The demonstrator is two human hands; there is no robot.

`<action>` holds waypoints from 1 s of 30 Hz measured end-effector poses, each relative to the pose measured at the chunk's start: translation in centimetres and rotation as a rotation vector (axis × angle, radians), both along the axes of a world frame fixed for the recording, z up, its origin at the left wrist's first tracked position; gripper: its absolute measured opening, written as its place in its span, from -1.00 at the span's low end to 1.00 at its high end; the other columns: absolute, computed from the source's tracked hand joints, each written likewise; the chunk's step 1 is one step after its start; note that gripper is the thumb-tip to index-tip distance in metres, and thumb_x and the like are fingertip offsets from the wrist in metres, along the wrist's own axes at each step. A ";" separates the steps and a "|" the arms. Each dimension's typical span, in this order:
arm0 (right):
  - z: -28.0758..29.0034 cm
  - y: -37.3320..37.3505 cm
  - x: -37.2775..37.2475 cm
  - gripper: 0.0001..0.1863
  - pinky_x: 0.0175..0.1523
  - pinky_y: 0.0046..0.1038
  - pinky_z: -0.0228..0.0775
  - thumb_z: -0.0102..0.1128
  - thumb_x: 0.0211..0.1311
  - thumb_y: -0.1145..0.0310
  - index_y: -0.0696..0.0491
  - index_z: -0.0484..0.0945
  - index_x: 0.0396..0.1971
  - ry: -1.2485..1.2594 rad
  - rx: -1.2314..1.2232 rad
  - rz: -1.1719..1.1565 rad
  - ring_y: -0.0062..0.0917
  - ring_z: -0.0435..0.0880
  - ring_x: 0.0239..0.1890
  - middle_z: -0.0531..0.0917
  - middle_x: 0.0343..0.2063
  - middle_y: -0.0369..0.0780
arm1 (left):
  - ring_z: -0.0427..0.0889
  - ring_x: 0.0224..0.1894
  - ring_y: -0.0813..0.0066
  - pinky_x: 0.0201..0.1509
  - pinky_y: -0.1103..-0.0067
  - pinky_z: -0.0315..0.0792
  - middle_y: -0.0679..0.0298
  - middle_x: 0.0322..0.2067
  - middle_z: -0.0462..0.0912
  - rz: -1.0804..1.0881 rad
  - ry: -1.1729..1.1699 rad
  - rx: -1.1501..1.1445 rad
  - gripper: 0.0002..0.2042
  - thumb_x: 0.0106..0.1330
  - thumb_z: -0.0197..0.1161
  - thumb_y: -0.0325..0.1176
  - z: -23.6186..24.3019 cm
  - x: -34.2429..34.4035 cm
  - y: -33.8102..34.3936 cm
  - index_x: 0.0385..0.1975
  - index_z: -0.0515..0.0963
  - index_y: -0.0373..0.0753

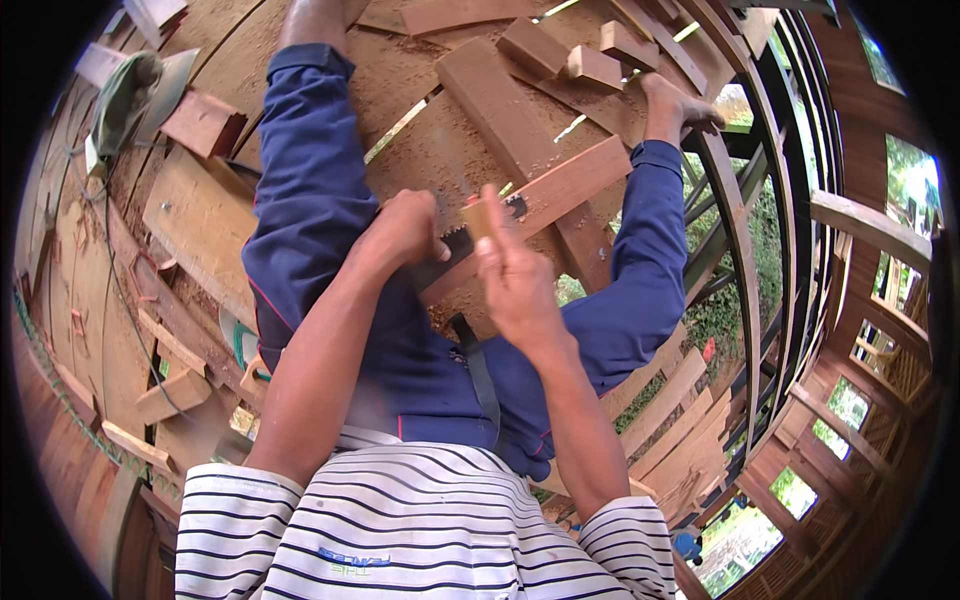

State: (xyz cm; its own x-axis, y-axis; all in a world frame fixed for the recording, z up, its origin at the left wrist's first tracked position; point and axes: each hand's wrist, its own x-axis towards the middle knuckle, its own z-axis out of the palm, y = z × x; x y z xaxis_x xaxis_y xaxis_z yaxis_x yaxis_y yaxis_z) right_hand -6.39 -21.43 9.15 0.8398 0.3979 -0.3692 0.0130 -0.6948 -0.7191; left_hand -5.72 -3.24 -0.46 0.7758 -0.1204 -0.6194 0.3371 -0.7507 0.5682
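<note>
A reddish wooden beam (572, 185) lies slantwise between my legs, with dark notches (458, 243) in its face and crumbs of wood around them. My left hand (403, 228) is curled closed at the beam's near left part, beside a notch. What its fingers hold, if anything, is hidden. Above the beam, my right hand (517, 292) grips a wooden-handled tool (482, 222), index finger stretched along the handle. The tool's far end is smeared by motion, so its kind cannot be told. A second, thicker beam (500, 115) runs underneath crosswise.
Wood blocks (594, 68) lie near my right foot, amid sawdust on gapped planks. At the left are a green cap (125, 100) on a timber, a broad board (200, 225) and a cable (112, 255). Dark metal framing (735, 195) borders an open drop at the right.
</note>
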 end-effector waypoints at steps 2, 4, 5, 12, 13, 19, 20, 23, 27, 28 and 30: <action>0.3 -1.4 -0.5 -0.42 0.08 -0.11 0.54 -0.02 0.57 0.35 0.04 0.22 0.52 -0.043 0.074 -0.052 0.08 0.69 0.06 0.61 0.13 0.18 | 0.76 -0.32 -0.02 -0.20 0.26 0.62 -0.03 -0.44 0.75 -0.009 0.002 0.015 -0.66 -0.13 0.71 -0.28 0.1 -0.1 -0.1 -0.50 0.70 -0.34; 0.1 -3.3 -1.1 -0.41 0.16 -0.16 0.50 -0.02 0.56 0.39 0.09 0.18 0.53 -0.047 0.039 -0.052 0.06 0.65 0.14 0.57 0.20 0.16 | 0.76 -0.32 -0.02 -0.21 0.26 0.61 -0.03 -0.44 0.75 -0.015 -0.013 0.022 -0.65 -0.13 0.71 -0.27 0.0 0.0 0.0 -0.50 0.69 -0.35; 0.1 -4.0 -1.4 -0.39 0.21 -0.18 0.48 -0.01 0.55 0.41 0.13 0.16 0.53 -0.059 0.018 -0.035 0.05 0.63 0.17 0.57 0.22 0.16 | 0.76 -0.32 -0.02 -0.21 0.26 0.61 -0.04 -0.45 0.74 -0.010 -0.021 0.022 -0.64 -0.13 0.71 -0.27 -0.3 -0.2 0.0 -0.50 0.68 -0.36; -1.7 -7.8 -6.0 -0.36 0.17 -0.23 0.49 0.02 0.53 0.44 0.18 0.13 0.53 -0.039 -0.045 -0.013 0.03 0.66 0.16 0.59 0.20 0.15 | 0.72 -0.32 -0.10 -0.24 0.21 0.57 -0.09 -0.49 0.68 -0.004 -0.033 0.020 -0.62 -0.10 0.69 -0.29 0.2 -0.6 -0.2 -0.53 0.60 -0.41; -1.2 -7.7 -6.1 -0.36 0.19 -0.24 0.48 0.03 0.52 0.45 0.22 0.14 0.52 0.044 -0.049 -0.055 0.02 0.66 0.16 0.57 0.23 0.13 | 0.71 -0.32 -0.11 -0.24 0.21 0.56 -0.09 -0.49 0.68 -0.019 -0.016 0.018 -0.62 -0.10 0.69 -0.29 0.2 -0.7 -0.1 -0.53 0.60 -0.41; 0.5 -6.9 -6.3 -0.36 0.26 -0.23 0.47 0.04 0.50 0.48 0.24 0.16 0.51 0.183 -0.121 -0.054 0.02 0.64 0.16 0.57 0.21 0.15 | 0.70 -0.30 -0.13 -0.22 0.18 0.55 -0.10 -0.49 0.67 -0.054 0.031 -0.015 -0.61 -0.09 0.68 -0.29 0.2 -0.4 0.1 -0.54 0.58 -0.43; 0.0 -6.9 -6.5 -0.35 0.19 -0.19 0.47 0.05 0.49 0.48 0.21 0.16 0.52 0.139 -0.074 -0.047 0.04 0.64 0.08 0.57 0.11 0.15 | 0.71 -0.29 -0.13 -0.21 0.18 0.55 -0.10 -0.49 0.67 -0.055 0.040 -0.003 -0.62 -0.09 0.68 -0.29 0.3 -0.3 0.1 -0.52 0.60 -0.43; -0.9 -6.7 -7.3 -0.32 0.05 -0.11 0.49 0.07 0.47 0.47 0.15 0.14 0.54 0.050 -0.004 -0.030 0.09 0.64 -0.09 0.58 -0.07 0.15 | 0.73 -0.24 -0.12 -0.15 0.18 0.58 -0.10 -0.44 0.70 -0.070 0.066 0.011 -0.65 -0.07 0.68 -0.29 0.9 -0.1 -0.2 -0.46 0.66 -0.40; -1.9 -6.7 -7.6 -0.34 0.01 -0.09 0.50 0.05 0.50 0.43 0.15 0.15 0.54 -0.031 -0.008 -0.009 0.07 0.63 -0.14 0.59 -0.10 0.12 | 0.74 -0.15 -0.12 -0.04 0.20 0.62 -0.14 -0.36 0.73 -0.035 0.072 0.014 -0.65 -0.03 0.66 -0.29 2.1 0.1 -0.5 -0.39 0.71 -0.42; -1.7 -6.8 -7.5 -0.34 0.00 -0.09 0.50 0.05 0.50 0.43 0.15 0.15 0.54 0.007 -0.035 0.001 0.07 0.63 -0.15 0.59 -0.11 0.11 | 0.75 -0.14 -0.12 -0.02 0.20 0.63 -0.16 -0.36 0.73 -0.030 0.065 0.018 -0.65 -0.02 0.66 -0.29 2.3 0.1 -0.5 -0.40 0.70 -0.44; -1.0 -6.6 -6.9 -0.35 -0.02 -0.08 0.50 0.04 0.51 0.43 0.15 0.14 0.54 0.080 -0.094 0.021 0.07 0.62 -0.18 0.58 -0.12 0.11 | 0.75 -0.11 -0.12 0.02 0.21 0.64 -0.18 -0.34 0.73 -0.021 0.049 0.023 -0.64 0.00 0.66 -0.29 2.6 0.1 -0.6 -0.42 0.69 -0.47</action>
